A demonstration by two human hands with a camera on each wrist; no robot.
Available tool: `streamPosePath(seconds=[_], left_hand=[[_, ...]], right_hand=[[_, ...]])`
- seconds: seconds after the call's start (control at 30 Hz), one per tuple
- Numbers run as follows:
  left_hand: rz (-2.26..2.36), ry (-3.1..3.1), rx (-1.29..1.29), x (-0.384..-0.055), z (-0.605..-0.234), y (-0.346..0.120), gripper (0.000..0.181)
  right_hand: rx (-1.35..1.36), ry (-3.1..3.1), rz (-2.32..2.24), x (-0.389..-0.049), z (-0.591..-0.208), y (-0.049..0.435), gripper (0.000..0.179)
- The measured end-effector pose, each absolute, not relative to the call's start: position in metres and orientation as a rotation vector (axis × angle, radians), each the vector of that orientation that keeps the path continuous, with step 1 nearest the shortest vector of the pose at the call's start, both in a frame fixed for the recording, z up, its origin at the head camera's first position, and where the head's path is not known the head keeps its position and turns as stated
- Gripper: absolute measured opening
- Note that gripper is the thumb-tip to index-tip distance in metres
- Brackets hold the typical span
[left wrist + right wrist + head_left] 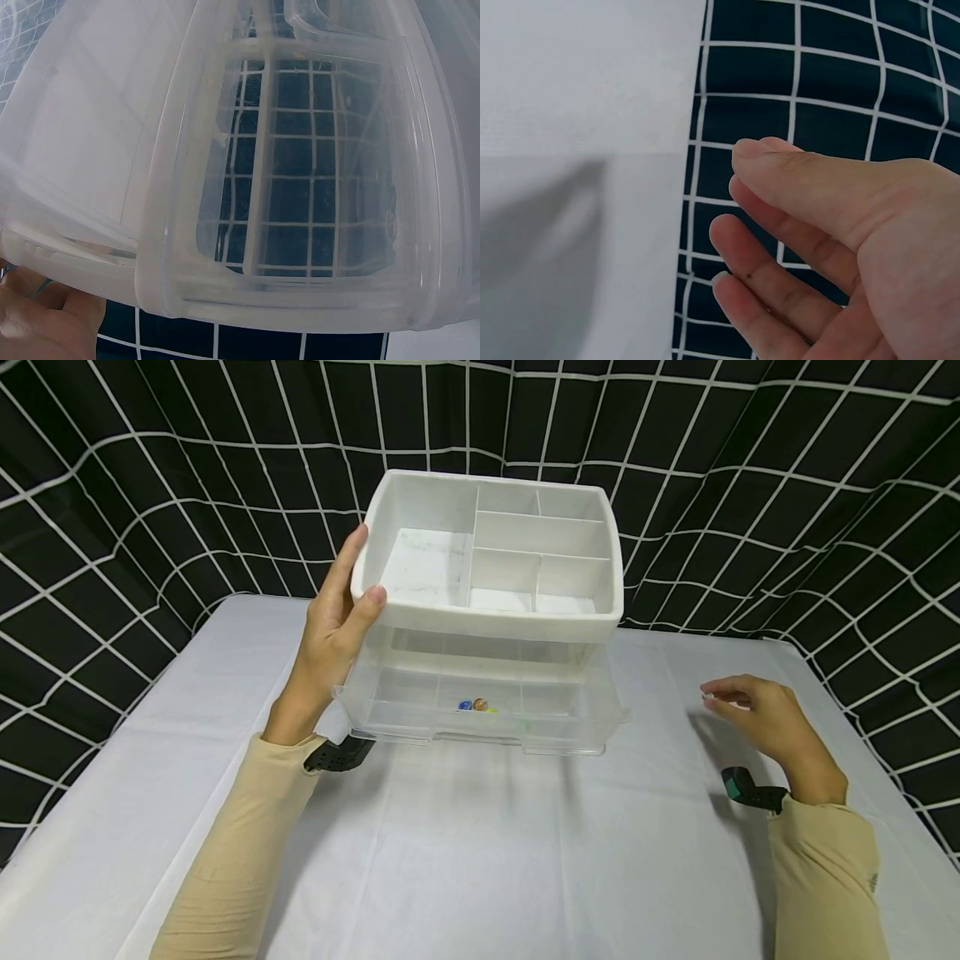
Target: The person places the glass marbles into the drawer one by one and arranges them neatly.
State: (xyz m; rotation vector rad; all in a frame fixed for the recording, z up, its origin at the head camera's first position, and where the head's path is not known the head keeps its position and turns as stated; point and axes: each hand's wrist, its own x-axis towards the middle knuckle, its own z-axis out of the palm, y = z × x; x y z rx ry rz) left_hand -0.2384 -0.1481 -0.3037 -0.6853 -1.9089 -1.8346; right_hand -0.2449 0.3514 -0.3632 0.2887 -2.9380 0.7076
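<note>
White-and-clear plastic organizer, compartmented on top; left hand grips its side, right hand half-curled, hold unclear.

A recording booth is suggested by the white-gridded black curtain hung across the upper frame and the white-clothed bench below.
</note>
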Motion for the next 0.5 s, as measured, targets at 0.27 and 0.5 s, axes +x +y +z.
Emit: streamPosePath(seconds=[0.27, 0.5], left_hand=[[-1.840, -1.901, -0.694, -0.238, -0.303, -0.148, 0.062], [-1.845, -1.901, -0.698, -0.238, -0.303, -0.148, 0.062]], right_hand=[[0.334, -2.911, 0.691, -0.241, -0.352, 0.342, 0.028], [0.364, -2.891, 0.661, -0.239, -0.346, 0.335, 0.025]])
